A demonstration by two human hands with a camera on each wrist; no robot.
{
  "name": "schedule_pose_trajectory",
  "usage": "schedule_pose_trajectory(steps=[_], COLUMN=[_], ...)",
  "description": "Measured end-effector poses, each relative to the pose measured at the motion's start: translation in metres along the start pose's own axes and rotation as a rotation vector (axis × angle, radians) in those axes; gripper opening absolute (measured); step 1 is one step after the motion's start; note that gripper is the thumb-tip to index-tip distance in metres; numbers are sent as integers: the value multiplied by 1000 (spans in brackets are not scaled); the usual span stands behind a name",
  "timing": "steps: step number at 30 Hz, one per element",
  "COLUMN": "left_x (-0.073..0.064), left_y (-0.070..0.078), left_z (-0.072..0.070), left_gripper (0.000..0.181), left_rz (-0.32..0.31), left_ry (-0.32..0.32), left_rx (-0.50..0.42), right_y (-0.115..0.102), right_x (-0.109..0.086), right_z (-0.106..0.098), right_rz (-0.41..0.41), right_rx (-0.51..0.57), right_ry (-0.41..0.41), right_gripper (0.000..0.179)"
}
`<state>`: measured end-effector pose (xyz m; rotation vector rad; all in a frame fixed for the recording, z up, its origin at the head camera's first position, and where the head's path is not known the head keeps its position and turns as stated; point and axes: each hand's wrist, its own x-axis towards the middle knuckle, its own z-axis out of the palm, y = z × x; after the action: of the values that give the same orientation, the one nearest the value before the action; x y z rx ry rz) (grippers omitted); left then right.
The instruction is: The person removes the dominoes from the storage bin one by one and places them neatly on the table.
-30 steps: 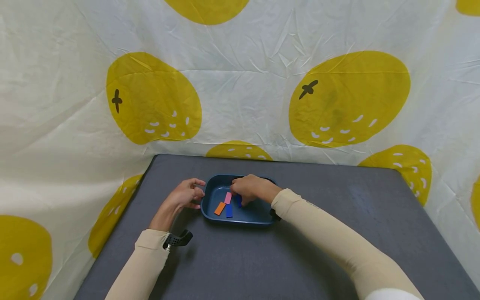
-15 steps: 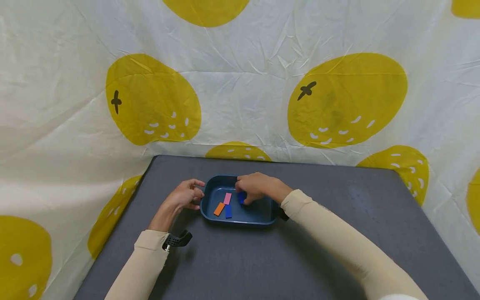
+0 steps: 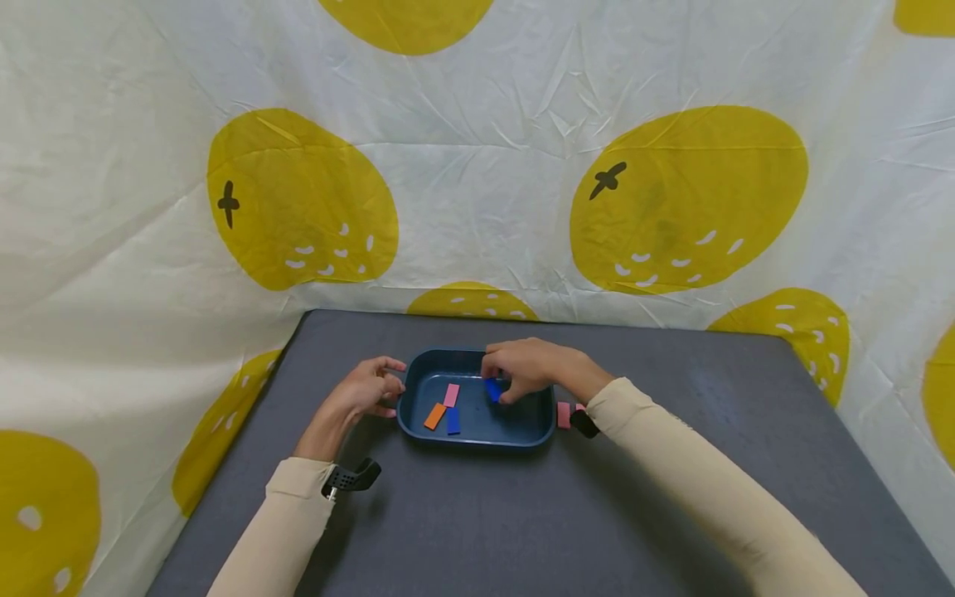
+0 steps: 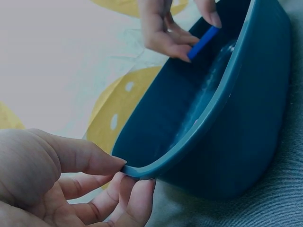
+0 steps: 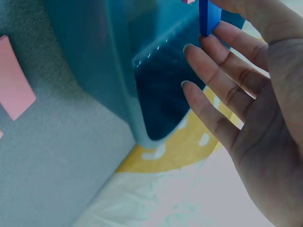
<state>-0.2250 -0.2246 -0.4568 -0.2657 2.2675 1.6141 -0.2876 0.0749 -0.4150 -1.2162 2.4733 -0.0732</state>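
In the head view a dark blue rectangular tray (image 3: pixel 477 442) stands on the table. At its left end my left hand (image 3: pixel 369 387) pinches the rim, thumb above and fingers beneath, as the left wrist view shows. My right hand (image 3: pixel 525 365) is over the tray's right half and holds a flat blue block (image 4: pixel 203 43) between thumb and fingertips. Three more flat rectangular blocks lie on the tray floor: a pink block (image 3: pixel 451 395), an orange block (image 3: pixel 434 416) and a second blue block (image 3: pixel 453 420).
Just outside the tray's right end, pink blocks (image 3: pixel 563 414) lie on the grey table (image 3: pixel 462 522), one partly hidden by the right wrist's black strap (image 3: pixel 584 424). A white cloth with yellow fruit shapes (image 3: pixel 485 207) hangs behind and to the left.
My right hand has moved right and slightly up, carrying the blue block away from the other blocks. Pink blocks beside the tray have come into view. The left hand stays at the rim.
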Motion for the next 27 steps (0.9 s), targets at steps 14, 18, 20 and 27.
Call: schedule_pose_trajectory(steps=[14,18,20,27], left_x=[0,0,0,1], left_y=[1,2,2,2], left_z=[0,0,1,0], left_gripper=[43,43,43,43], left_rz=[1,-4,-6,-5], left_ry=[-1,6,10,3], left_rx=[-1,-2,-3,-1], right_y=[10,13,15,21], right_x=[-27,-34,-38,-50], right_z=[-6,-7,-7,-8], right_rz=[-23,-13,-10,-5], right_rx=[80,82,77,86], right_ry=[51,68,76,84], right_gripper=[43,44,44,44])
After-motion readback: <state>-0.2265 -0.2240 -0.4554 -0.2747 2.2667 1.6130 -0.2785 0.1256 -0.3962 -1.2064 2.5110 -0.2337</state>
